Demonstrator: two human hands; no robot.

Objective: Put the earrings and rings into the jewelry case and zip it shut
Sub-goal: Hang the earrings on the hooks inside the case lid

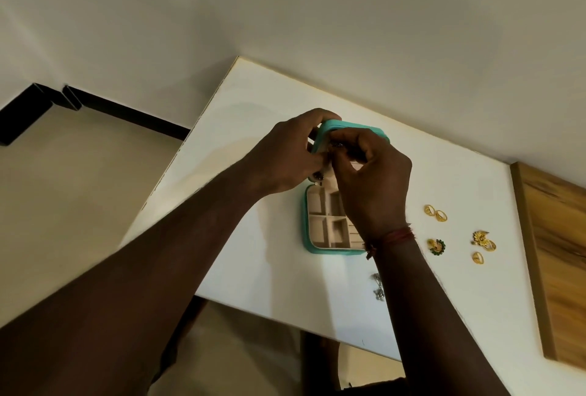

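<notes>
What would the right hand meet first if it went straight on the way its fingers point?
Most likely the raised lid, just ahead of the right hand. The left hand is close beside; depth is unclear.

Teal zip jewelry case (312, 248), beige lining. White tabletop (253, 104). Gold metal rings (436, 213) right, green-rimmed gold round earring (437, 246). Red thread band (396, 235) on my wrist. Brown wood-grain panel (558, 253) far right.

Shows a white table (260, 100) with a pale edge strip, its far side touching a plain off-white wall (317, 9). Shows a wood-grain panel (558, 256) touching the table's right side. Shows a black skirting strip (126, 114) along the wall's foot at left, above a beige floor (63, 199).
</notes>
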